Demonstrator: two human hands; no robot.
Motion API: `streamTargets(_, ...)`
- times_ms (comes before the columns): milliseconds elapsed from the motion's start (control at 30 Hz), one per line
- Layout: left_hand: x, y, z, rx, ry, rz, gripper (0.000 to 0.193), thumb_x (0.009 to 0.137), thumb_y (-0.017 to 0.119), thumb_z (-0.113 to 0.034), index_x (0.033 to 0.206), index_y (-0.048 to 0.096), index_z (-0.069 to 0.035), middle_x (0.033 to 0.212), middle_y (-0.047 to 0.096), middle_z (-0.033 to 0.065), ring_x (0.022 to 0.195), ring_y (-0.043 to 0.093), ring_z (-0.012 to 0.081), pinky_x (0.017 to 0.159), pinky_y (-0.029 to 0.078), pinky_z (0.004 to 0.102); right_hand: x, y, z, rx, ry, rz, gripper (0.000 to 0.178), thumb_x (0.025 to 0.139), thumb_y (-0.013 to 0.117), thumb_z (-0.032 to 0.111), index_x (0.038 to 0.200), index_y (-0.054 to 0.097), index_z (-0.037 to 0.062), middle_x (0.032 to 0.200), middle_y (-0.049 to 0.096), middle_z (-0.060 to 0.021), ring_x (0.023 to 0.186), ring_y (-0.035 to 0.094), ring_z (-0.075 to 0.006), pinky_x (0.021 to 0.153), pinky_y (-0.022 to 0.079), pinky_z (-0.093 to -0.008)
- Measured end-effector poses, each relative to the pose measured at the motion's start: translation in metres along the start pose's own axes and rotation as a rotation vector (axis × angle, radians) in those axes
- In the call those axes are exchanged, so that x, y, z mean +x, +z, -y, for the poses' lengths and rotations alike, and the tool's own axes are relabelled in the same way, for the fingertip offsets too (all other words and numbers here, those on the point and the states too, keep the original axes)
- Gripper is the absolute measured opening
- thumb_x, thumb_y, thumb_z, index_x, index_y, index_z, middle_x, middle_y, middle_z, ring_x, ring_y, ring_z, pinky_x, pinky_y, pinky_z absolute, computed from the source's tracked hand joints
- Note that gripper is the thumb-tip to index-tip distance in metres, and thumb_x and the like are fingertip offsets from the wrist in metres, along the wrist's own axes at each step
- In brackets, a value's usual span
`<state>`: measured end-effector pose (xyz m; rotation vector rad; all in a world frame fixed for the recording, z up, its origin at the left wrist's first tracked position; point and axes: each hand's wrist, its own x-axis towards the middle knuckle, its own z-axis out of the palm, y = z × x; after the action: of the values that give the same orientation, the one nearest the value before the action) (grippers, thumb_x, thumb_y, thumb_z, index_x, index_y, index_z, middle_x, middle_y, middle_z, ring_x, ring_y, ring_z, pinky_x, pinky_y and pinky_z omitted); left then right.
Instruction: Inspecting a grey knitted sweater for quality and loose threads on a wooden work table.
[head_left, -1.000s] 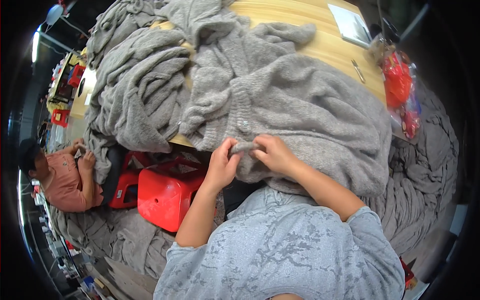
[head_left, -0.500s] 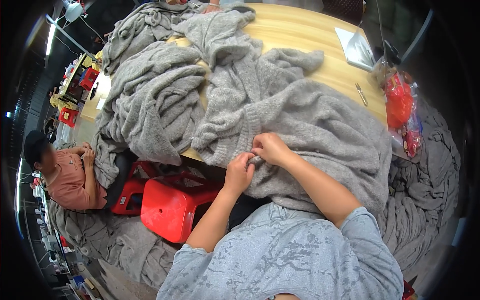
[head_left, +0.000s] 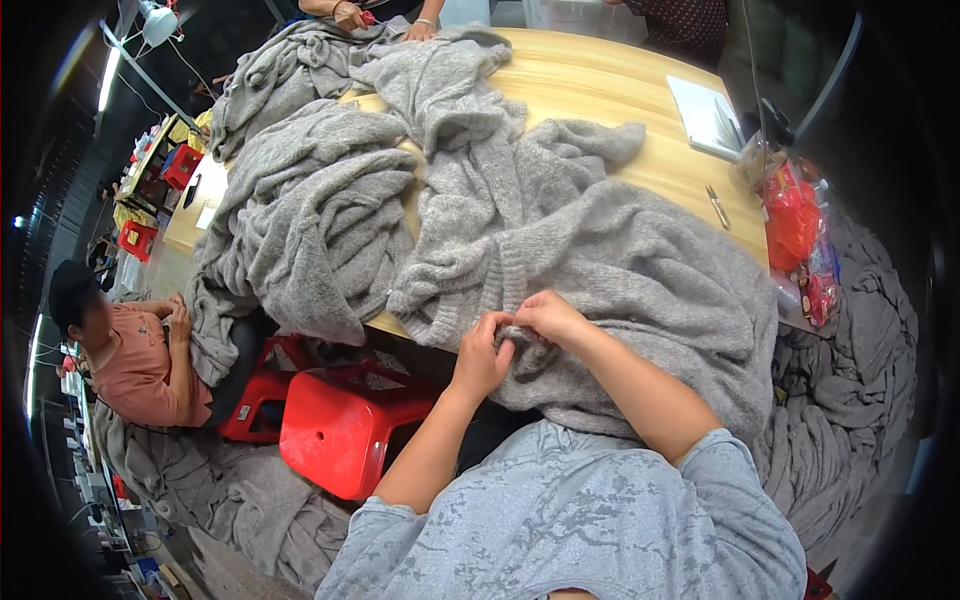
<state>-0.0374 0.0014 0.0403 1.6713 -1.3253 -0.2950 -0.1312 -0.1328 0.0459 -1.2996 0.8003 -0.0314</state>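
Observation:
A large grey knitted garment lies spread over the near edge of a wooden table and hangs toward my lap. My left hand pinches its ribbed edge with curled fingers. My right hand grips the same edge just to the right, the two hands touching. Between my fingers the fabric bunches up, and what lies there is hidden.
More grey knitwear is heaped on the table's left half and on the floor at right. A red plastic stool stands below my left arm. A seated person is at left. A white notebook, small snips and red packets lie at right.
My view has shifted so the table and hands sit further right and lower. Both hands stay pinched on the garment's edge, drawn slightly closer together.

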Motion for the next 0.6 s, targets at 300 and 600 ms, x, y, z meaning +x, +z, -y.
streamTargets(300, -0.001, -0.003, 0.020, -0.268, -0.294, 0.051, 0.010, 0.076, 0.065, -0.001, 0.086, 0.060, -0.001, 0.071, 0.060, -0.0016, 0.064, 0.050, 0.0030, 0.057, 0.041, 0.0206, -0.032, 0.005, -0.005, -0.884, -0.740, -0.151, 0.021, 0.084, 0.056, 0.019, 0.095, 0.052, 0.0012, 0.091, 0.058, -0.0183, 0.078, 0.057, -0.0375, 0.066, 0.046, -0.0456)
streamTargets(600, -0.003, -0.002, 0.030, -0.761, -0.434, 0.094, 0.005, 0.080, 0.065, -0.001, 0.083, 0.061, -0.002, 0.076, 0.060, -0.0029, 0.067, 0.050, 0.0017, 0.058, 0.039, 0.0166, -0.025, 0.011, -0.014, -0.627, -0.734, -0.210, 0.013, 0.078, 0.056, 0.009, 0.084, 0.057, -0.0021, 0.078, 0.060, -0.0197, 0.072, 0.058, -0.0371, 0.065, 0.046, -0.0434)
